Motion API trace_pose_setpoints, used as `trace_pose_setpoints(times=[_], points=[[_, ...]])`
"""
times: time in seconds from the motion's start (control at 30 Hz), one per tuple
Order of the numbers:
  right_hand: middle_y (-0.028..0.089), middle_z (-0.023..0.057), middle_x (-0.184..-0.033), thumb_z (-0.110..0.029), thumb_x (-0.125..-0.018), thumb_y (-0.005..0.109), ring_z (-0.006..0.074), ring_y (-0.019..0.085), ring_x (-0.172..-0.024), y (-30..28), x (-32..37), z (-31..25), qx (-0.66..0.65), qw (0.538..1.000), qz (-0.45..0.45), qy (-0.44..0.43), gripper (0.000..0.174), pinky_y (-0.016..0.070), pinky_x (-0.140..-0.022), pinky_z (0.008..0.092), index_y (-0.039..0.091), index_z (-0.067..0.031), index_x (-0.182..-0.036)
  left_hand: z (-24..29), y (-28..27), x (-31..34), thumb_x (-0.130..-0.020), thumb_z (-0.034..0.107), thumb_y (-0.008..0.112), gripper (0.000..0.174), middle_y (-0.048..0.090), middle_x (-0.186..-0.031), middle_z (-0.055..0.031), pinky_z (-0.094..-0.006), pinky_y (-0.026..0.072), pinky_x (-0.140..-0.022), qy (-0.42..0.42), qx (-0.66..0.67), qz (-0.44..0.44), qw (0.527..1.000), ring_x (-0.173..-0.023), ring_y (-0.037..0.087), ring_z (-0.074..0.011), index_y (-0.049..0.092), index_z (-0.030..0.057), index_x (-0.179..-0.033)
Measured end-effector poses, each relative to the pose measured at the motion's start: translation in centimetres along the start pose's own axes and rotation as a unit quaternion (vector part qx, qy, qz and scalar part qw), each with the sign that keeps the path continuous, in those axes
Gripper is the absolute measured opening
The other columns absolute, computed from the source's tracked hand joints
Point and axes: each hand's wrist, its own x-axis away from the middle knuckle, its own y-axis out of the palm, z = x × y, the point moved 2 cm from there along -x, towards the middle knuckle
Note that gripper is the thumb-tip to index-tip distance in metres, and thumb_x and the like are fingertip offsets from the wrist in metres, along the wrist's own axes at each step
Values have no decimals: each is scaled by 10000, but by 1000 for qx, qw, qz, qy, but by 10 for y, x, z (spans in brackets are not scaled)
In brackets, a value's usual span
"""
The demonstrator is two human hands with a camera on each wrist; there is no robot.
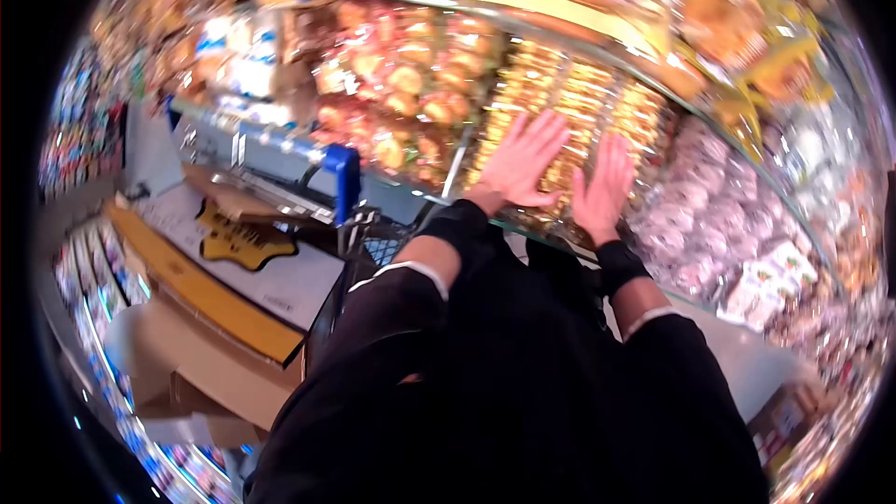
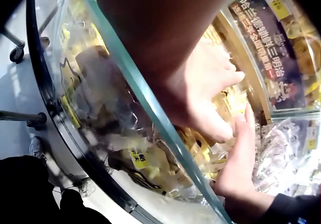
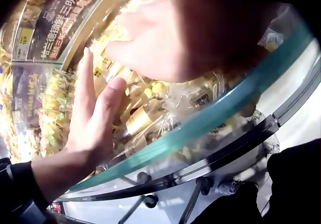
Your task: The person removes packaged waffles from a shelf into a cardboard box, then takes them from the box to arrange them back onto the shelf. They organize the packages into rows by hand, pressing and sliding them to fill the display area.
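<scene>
Both hands lie over rows of yellow wrapped packets (image 1: 583, 84) in a glass-sided display bin. My left hand (image 1: 523, 159) rests on the packets with its fingers straight and spread. Close on its right, my right hand (image 1: 605, 189) also lies flat with straight fingers, palm down. Clear plastic wrapping (image 3: 175, 106) shows below the hands in the right wrist view. Both wrists reach over the bin's glass edge (image 2: 140, 93). In the left wrist view the two hands come close together, thumbs toward each other. Neither hand grips a packet.
Purple-pink wrapped packets (image 1: 691, 201) fill the section to the right, red and orange ones (image 1: 401, 84) the left. A dark printed sign (image 2: 261, 48) stands behind the bin. A blue cart part (image 1: 343, 182) and a cardboard box (image 1: 205, 345) are at the left.
</scene>
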Motion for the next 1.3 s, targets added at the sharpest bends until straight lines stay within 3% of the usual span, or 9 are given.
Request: trace_pose_setpoints(times=[0.3, 0.57, 0.67, 0.7, 0.77, 0.83, 1.0, 1.13, 1.3], points=[[103, 268, -1530, -490, -991, 283, 353, 99, -1439, 25, 34, 27, 62, 997, -47, 11, 746, 58, -1174, 464, 128, 66, -1463, 41, 1, 17, -804, 598, 509, 886, 351, -1408, -295, -547, 157, -1126, 4, 71, 181, 981, -1355, 299, -414, 386, -110, -1323], [185, 290, -1500, -395, -981, 356, 467, 139, -1394, 47, 39, 59, 285, 929, -40, -231, 593, 107, -1139, 540, 284, -49, -1457, 12, 61, 6, -739, 675, 490, 896, 507, -1298, -248, -518, 290, -1065, 154, -57, 236, 958, -1297, 406, -393, 531, -100, -1188], [109, 247, -1538, -497, -951, 408, 419, 53, -1428, 13, 33, 39, 89, 965, -45, -244, 755, 81, -1142, 540, 131, -57, -1499, 26, 55, 5, -790, 588, 543, 755, 438, -1361, -217, -516, 249, -1106, 33, 67, 177, 981, -1345, 335, -354, 559, -63, -1172], [103, 267, -1532, -493, -960, 390, 395, 76, -1432, -6, 26, 17, -146, 971, 0, -192, 779, 84, -1154, 505, 105, 6, -1487, 44, 23, 16, -810, 449, 597, 556, 501, -1294, -189, -524, 385, -1012, -18, 69, 251, 965, -1240, 457, -352, 598, -23, -1103], [105, 294, -1520, -442, -964, 418, 383, 138, -1422, -29, 13, 8, -223, 972, -57, -48, 791, 119, -1160, 473, 65, 47, -1476, 86, -41, 20, -811, 310, 644, 466, 585, -1149, -181, -425, 463, -907, -222, 73, 38, 972, -1045, 586, -315, 554, 2, -1149], [226, 282, -1467, -195, -964, 424, 328, 299, -1356, -91, 11, -66, -379, 920, -78, 54, 667, 266, -1108, 436, 66, -12, -1495, 133, -154, 71, -844, 232, 588, 263, 622, -888, -156, -398, 508, -732, -182, 282, 16, 942, -815, 618, -321, 618, 26, -1004], [592, 111, -961, -80, -973, 425, 166, 563, -888, -90, -25, -87, -419, 882, -212, -36, 416, 464, -811, 306, 387, 5, -1378, 149, -358, 240, -933, 157, 569, 193, 681, -893, -69, -278, 525, -747, -290, 232, 401, 837, -846, 658, -146, 660, 33, -1048], [614, 62, -838, -44, -976, 428, 123, 578, -796, -80, -36, -141, -388, 892, -195, -125, 285, 456, -752, 248, 539, 28, -1229, 47, -398, 401, -868, 217, 639, 404, 673, -1026, -167, -326, 522, -818, -628, -105, 349, 688, -955, 657, -226, 588, -32, -1182], [618, 69, -856, -59, -970, 468, 115, 578, -771, -82, -24, -170, -359, 903, -193, -137, 250, 467, -726, 248, 574, 37, -1175, -60, -343, 483, -624, 450, 795, 1079, 346, -1375, -360, -423, 399, -1034, -779, -27, 145, 609, -1255, 431, -423, 264, -99, -1385]])
